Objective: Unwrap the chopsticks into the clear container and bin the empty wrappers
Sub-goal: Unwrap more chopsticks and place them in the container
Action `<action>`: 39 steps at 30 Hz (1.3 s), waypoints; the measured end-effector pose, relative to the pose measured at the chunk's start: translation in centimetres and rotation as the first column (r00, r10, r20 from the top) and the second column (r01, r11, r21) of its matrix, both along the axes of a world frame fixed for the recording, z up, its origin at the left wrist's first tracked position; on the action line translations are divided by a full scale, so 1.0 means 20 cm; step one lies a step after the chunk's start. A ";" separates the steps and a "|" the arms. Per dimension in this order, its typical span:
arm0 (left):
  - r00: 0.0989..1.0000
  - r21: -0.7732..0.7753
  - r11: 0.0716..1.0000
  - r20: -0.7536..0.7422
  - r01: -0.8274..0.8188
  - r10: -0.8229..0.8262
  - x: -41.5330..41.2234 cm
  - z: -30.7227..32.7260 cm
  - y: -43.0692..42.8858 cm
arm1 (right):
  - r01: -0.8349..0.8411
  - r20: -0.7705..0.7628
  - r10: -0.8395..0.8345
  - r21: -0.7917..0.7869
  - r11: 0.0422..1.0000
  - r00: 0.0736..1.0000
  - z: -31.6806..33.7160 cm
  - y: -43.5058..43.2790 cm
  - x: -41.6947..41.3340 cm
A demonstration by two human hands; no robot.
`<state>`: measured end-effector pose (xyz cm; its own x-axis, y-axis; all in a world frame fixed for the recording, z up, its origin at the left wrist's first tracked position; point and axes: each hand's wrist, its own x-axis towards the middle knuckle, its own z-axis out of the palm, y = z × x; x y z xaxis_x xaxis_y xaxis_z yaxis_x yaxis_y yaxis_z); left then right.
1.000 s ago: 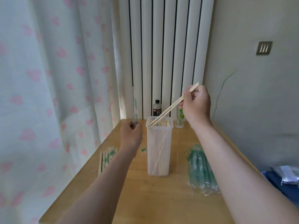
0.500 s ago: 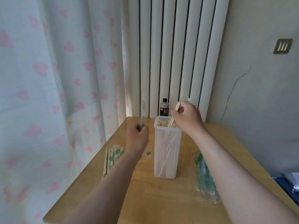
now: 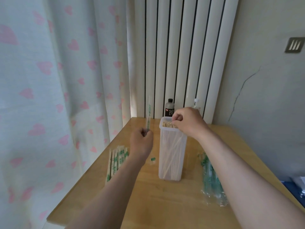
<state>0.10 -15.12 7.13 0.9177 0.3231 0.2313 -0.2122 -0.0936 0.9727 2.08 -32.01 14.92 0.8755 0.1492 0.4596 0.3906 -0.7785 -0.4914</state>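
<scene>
Head view: on the table (image 3: pixel 148 204), spent wrappers (image 3: pixel 210 179) lie right of the container (image 3: pixel 171 156) and wrapped pairs (image 3: pixel 117 161) left of it. Left hand (image 3: pixel 142 141), left of the container, pinches one wrapper (image 3: pixel 148 116) upright. Right hand (image 3: pixel 188 121), over the container's mouth, has curled fingers pinching the chopsticks (image 3: pixel 168 125) standing inside. Bottle (image 3: pixel 169 108) stands behind.

1. You get soft daylight through the curtain (image 3: pixel 49 80) on your left, and the room is evenly lit
2. Your view bends at the edges, and the wall plate (image 3: pixel 294 45) looks slightly smeared
</scene>
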 end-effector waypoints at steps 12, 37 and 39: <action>0.976 0.032 0.984 0.119 0.178 -0.180 -0.15 0.09 -0.21 | 0.072 0.165 -0.126 0.301 0.951 0.978 -0.03 -0.21 -0.08; 0.804 0.462 0.665 -0.234 0.587 -0.547 0.05 -0.03 -1.00 | 0.556 -0.316 -0.461 0.384 0.737 0.829 -0.85 -1.21 -0.19; 0.810 0.478 0.658 -0.272 0.582 -0.520 0.09 -0.09 -1.02 | 0.590 -0.364 -0.471 0.385 0.710 0.804 -0.98 -1.23 -0.19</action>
<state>1.91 -35.53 5.26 0.9153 -0.3905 0.0982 -0.2941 -0.4817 0.8255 -1.81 -56.57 -4.76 0.8269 -0.5474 0.1290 -0.1834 -0.4793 -0.8583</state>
